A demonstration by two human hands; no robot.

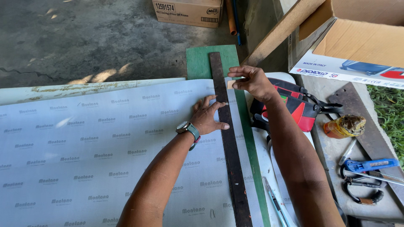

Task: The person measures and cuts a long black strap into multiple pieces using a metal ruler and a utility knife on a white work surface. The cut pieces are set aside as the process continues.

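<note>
**Inspector:** Left hand first. In the head view it lies palm-down, fingers spread flat, gripping nothing; the fingertips press the near edge of the dark straightedge.

**Second:** And the right hand?

**Inspector:** It sits farther up the same bar, beyond the left one. Fingers are curled, and thumb and forefinger pinch a small pale piece, possibly chalk or a marker stub; I cannot tell which. That piece touches the straightedge's right edge.

**Second:** How does the bar lie?

**Inspector:** Its long axis runs away from the person, from just below the left wrist to well past the right hand. Both hands bear on it, with the left nearer its middle.

**Second:** Surface?

**Inspector:** It rests on a pale printed sheet over a green board. Right of the right forearm lie a red and black bag, a blue-handled tool and an amber bottle. Beyond the hands are a concrete floor and cardboard boxes.
</note>
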